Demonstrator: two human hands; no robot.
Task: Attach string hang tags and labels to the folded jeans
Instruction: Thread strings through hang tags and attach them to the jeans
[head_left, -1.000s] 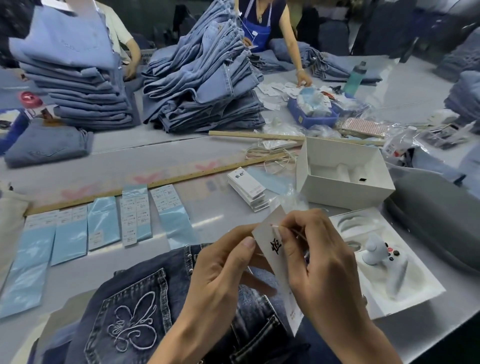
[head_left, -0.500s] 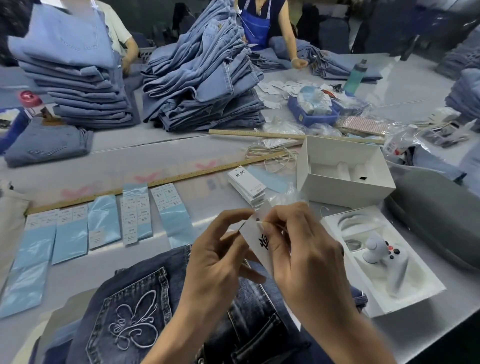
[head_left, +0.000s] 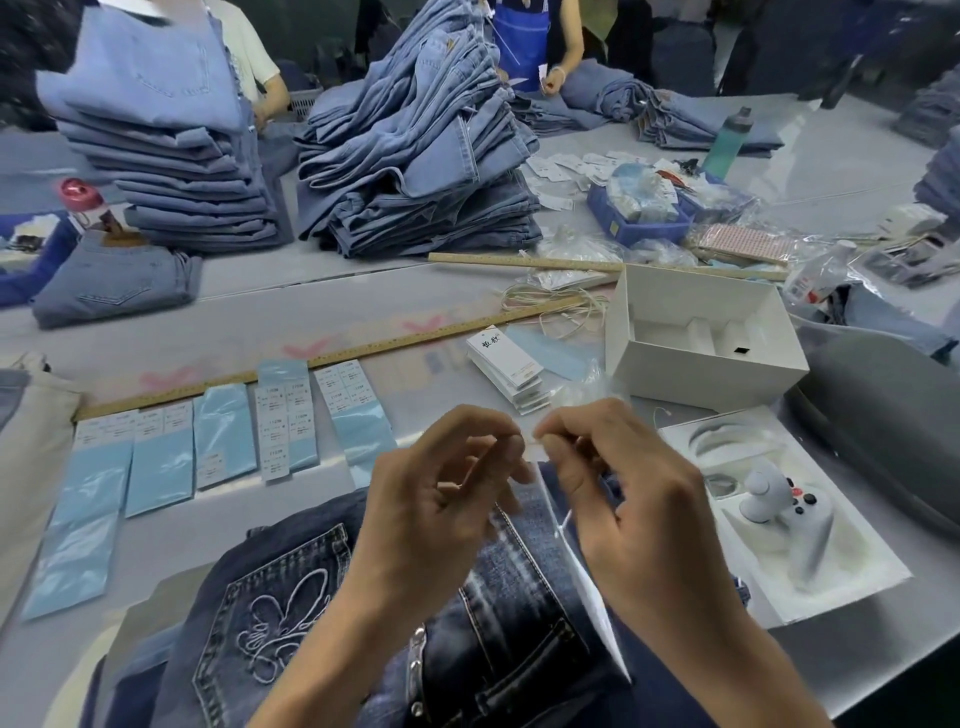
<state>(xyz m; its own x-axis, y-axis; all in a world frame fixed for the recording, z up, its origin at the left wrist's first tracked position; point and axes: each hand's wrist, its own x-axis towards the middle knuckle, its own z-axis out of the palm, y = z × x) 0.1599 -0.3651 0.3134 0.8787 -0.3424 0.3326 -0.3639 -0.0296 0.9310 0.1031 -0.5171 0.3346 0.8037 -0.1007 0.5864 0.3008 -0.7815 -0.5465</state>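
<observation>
My left hand (head_left: 452, 499) and right hand (head_left: 618, 488) each pinch the string (head_left: 565, 521) above the dark jeans (head_left: 291, 613). The white hang tag (head_left: 592, 597) dangles below my right hand.

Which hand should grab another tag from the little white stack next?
Probably the right hand. The tag stack lies up and slightly right of both hands, nearer the right one. But both hands pinch the string now, so one must let go first.
</observation>
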